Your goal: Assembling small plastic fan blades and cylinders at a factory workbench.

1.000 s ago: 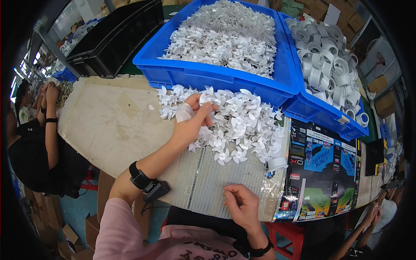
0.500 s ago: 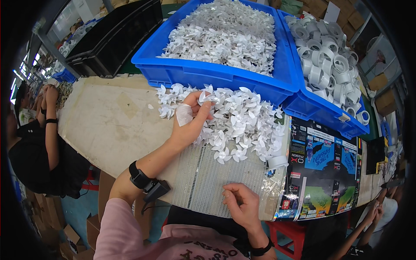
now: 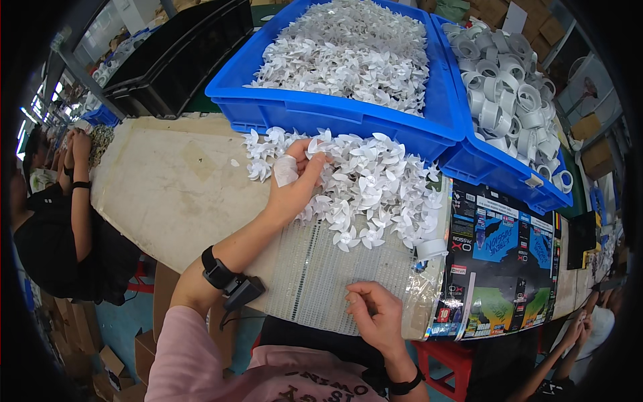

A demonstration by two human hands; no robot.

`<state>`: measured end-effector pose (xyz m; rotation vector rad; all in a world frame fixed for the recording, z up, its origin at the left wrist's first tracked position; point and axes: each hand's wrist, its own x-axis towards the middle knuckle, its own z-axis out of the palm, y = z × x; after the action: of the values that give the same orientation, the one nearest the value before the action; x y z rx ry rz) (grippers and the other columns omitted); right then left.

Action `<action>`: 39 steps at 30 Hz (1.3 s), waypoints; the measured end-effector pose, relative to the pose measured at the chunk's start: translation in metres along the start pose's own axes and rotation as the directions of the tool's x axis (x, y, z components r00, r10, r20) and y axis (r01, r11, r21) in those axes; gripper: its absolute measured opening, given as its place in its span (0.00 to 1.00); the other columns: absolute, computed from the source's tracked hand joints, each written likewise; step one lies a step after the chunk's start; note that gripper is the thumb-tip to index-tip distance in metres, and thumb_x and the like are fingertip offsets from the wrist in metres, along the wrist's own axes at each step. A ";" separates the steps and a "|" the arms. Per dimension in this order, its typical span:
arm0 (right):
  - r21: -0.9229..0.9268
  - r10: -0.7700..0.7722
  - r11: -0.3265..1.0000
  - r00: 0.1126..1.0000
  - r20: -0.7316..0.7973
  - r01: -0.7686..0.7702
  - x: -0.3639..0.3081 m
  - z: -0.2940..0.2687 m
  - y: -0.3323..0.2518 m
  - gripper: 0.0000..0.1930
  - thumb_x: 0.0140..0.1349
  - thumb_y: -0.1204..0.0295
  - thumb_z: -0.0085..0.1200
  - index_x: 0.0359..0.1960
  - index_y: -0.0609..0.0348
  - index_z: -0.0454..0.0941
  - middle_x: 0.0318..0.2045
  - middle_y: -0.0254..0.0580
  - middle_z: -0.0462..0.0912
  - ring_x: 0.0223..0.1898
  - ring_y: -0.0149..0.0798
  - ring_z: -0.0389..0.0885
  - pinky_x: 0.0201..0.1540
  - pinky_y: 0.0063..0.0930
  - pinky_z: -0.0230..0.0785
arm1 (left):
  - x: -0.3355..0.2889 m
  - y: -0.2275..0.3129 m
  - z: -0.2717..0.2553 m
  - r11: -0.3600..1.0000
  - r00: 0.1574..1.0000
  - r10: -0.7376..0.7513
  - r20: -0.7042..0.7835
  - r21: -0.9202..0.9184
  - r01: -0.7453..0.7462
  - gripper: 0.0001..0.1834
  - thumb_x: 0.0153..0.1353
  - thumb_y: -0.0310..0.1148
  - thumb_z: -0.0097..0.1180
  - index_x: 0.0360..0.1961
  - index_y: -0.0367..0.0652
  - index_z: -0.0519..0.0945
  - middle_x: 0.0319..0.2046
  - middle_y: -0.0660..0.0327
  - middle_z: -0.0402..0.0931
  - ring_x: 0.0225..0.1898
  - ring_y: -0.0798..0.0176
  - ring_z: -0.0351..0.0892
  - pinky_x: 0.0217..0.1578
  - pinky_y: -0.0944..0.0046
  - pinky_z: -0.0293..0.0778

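Note:
My left hand (image 3: 293, 179), with a white patch on its back, reaches into a loose heap of small white plastic fan wheels (image 3: 375, 175). Its fingers are bent towards the thumb around one white fan wheel (image 3: 317, 149), partly hidden by the hand. Nearer the table's front edge, my right hand (image 3: 376, 313) hovers over a ribbed, translucent mat (image 3: 328, 281). The fingers there curl loosely, with a gap between thumb and forefinger, and nothing shows between them. A white plastic ring (image 3: 431, 250) lies at the heap's near right corner.
Behind the heap stands a blue bin (image 3: 335, 110) full of white fan wheels. A second blue bin (image 3: 482, 171) holds white rings. A black crate (image 3: 175, 70) is at the far left. Printed sheeting (image 3: 502, 261) covers the table at right. Other people sit on both sides.
The view has shifted very slightly. Both hands keep nearly the same place and pose, the left still at the heap.

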<state>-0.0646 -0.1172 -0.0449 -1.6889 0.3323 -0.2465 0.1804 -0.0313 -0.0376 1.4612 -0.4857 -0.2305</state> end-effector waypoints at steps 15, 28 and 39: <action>0.004 0.002 1.000 1.000 0.002 -0.002 0.000 -0.001 0.000 0.06 0.59 0.78 0.55 0.38 0.64 0.77 0.27 0.40 0.80 0.23 0.28 0.78 0.25 0.20 0.69 | 0.002 0.014 -0.003 0.990 0.975 0.016 -0.223 -0.136 -0.048 0.10 0.64 0.33 0.49 0.42 0.39 0.73 0.30 0.62 0.78 0.20 0.79 0.61 0.22 0.76 0.57; -0.017 0.006 1.000 1.000 0.011 -0.006 0.000 -0.002 0.000 0.06 0.60 0.78 0.54 0.38 0.64 0.77 0.27 0.40 0.79 0.24 0.28 0.77 0.25 0.20 0.69 | 0.004 0.004 -0.003 0.997 0.986 0.021 -0.167 -0.069 -0.033 0.13 0.63 0.35 0.50 0.44 0.36 0.72 0.32 0.59 0.80 0.20 0.75 0.71 0.24 0.73 0.67; -0.014 0.007 1.000 1.000 0.004 -0.007 0.001 -0.002 -0.001 0.06 0.59 0.77 0.55 0.38 0.64 0.77 0.26 0.39 0.79 0.24 0.28 0.77 0.25 0.20 0.69 | 0.004 0.007 -0.003 0.994 0.980 -0.007 -0.199 -0.111 -0.016 0.13 0.64 0.35 0.49 0.43 0.37 0.72 0.32 0.60 0.79 0.20 0.75 0.69 0.24 0.73 0.67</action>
<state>-0.0644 -0.1187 -0.0437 -1.7015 0.3371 -0.2356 0.1843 -0.0300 -0.0300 1.3566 -0.3083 -0.1043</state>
